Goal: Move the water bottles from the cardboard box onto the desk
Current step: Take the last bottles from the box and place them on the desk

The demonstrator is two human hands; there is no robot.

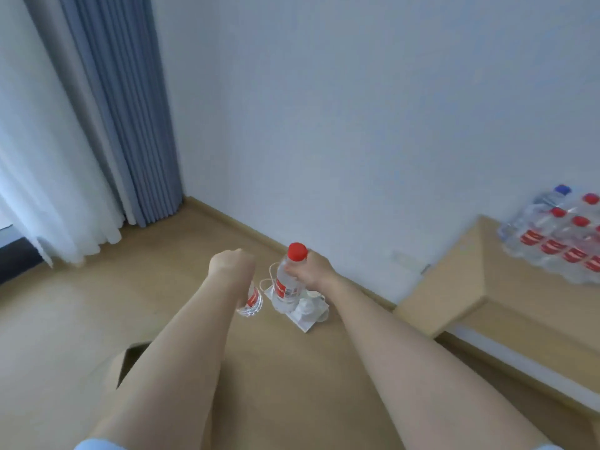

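Observation:
My right hand [313,267] grips a clear water bottle [287,287] with a red cap and red label, held upright in the air. My left hand [231,264] grips a second bottle [251,302] by its upper part; only its lower body with the red label shows below my wrist. Both arms reach forward over the floor. A corner of the cardboard box [121,368] shows at the lower left, mostly hidden by my left forearm. The light wooden desk [470,287] stands at the right and carries several red-capped bottles [558,241] near the wall.
A white power strip [306,315] with a white cord lies on the wooden floor below my hands. Blue and white curtains [107,125] hang at the left. One blue-capped bottle [552,196] stands behind the others on the desk. A white wall runs behind.

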